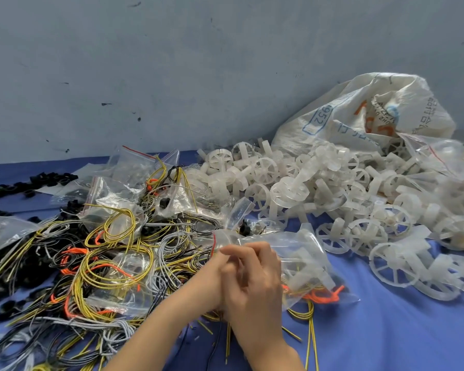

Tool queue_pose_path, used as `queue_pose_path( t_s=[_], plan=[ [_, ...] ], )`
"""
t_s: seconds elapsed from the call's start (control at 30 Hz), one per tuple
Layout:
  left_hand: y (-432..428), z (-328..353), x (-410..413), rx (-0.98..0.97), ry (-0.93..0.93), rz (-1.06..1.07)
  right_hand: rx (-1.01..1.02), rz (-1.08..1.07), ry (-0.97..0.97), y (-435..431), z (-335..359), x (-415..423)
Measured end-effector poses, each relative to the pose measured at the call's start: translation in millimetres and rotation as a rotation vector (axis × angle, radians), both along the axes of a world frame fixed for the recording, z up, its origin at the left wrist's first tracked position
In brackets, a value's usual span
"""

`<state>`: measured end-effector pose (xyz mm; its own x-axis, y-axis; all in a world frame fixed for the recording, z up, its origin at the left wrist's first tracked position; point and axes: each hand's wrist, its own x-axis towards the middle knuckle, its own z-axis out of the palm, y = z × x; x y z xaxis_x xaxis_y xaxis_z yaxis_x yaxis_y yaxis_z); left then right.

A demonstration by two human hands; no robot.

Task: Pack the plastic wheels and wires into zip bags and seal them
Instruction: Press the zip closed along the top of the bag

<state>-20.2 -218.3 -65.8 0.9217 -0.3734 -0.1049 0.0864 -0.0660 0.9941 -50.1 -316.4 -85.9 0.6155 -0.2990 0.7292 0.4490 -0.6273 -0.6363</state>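
Left hand [218, 269] and right hand [255, 279] both pinch the mouth of the bag [295, 250], apparently to press the zip closed over wheels [306, 274] and wires [322, 293] inside.

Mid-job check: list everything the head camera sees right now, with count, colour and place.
translucent white plastic wheels: big pile, centre to right
loose coiled wires: many, yellow, orange, grey, black, left
clear plastic zip bags: several, red-striped tops, among wires
filled clear zip bag: one, holding wheels and wires, in hands
white woven sack: one, back right
small black parts: several, far left
blue table cloth: one, under everything
left hand, right hand: two, pinching the filled bag's top
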Motion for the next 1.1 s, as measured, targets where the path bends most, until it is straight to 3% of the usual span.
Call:
queue_pose_path(
  t_s=[0.1, 0.27, 0.73, 0.97, 1.1],
  plan=[
    [13, 19, -2, 0.058, -0.15, -0.015, -0.021, 0.021, 0.054, 0, -4, 3],
    [61, -1, -6, 0.058, -0.327, 0.217, -0.11, 0.019, 0.122, 4, -9, 7],
    [67, -19, -7, 0.229, -0.289, 0.232, -0.121, 0.01, 0.392, 4, -17, 14],
    [69, -20, -7, 0.226, -0.276, 0.229, 0.214, 0.185, 0.723, -15, 4, 27],
    [69, -22, -6, 0.23, -0.282, 0.229, 0.084, 0.243, 0.829, -33, 16, 37]
  ],
)
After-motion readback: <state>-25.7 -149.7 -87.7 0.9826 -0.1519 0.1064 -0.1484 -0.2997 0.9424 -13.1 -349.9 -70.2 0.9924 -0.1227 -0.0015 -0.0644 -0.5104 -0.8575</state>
